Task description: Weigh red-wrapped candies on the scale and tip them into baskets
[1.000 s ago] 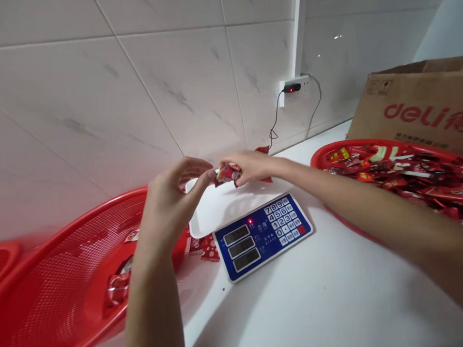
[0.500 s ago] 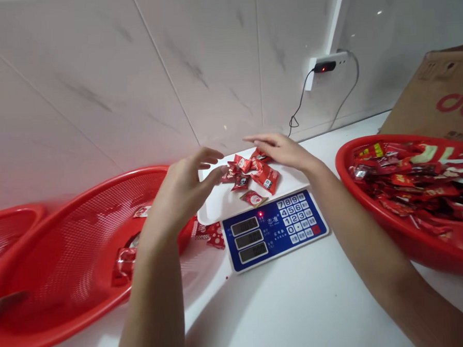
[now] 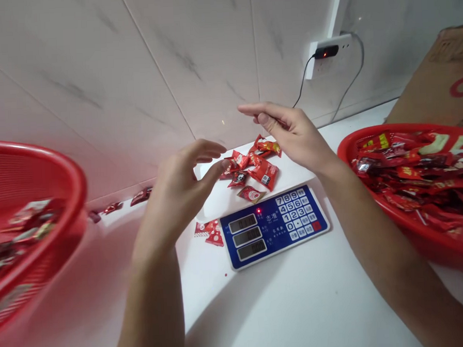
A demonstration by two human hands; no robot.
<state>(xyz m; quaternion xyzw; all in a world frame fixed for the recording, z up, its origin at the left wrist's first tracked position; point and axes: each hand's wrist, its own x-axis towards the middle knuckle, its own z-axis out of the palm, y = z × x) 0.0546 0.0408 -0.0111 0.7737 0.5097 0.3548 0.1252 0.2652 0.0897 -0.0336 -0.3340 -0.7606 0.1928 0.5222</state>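
Several small red-wrapped candies (image 3: 263, 173) lie in a loose heap on the white tray (image 3: 297, 176) of a blue-fronted digital scale (image 3: 275, 228). At the heap's left edge is my left hand (image 3: 181, 184), fingers curved and apart, its thumb tip close to one wrapper; whether it touches I cannot tell. My right hand (image 3: 285, 132) is raised over the tray's far right side, fingers stretched out, with nothing visible in it. A yellow-and-red candy (image 3: 271, 147) sits just below that hand. Red patterned packets (image 3: 214, 234) lie beside the scale's left edge.
A red basket full of candies (image 3: 406, 180) stands at the right, before a cardboard box (image 3: 436, 80). Another red basket (image 3: 66, 177) holding wrapped candies is at the left. A few candies (image 3: 140, 196) lie along the tiled wall. A black charger (image 3: 326, 52) sits in the wall socket.
My right hand has lifted off the candies, up and slightly right. At the left, the basket with few candies has moved out of view; a fuller one is there, and candies by the wall now show.
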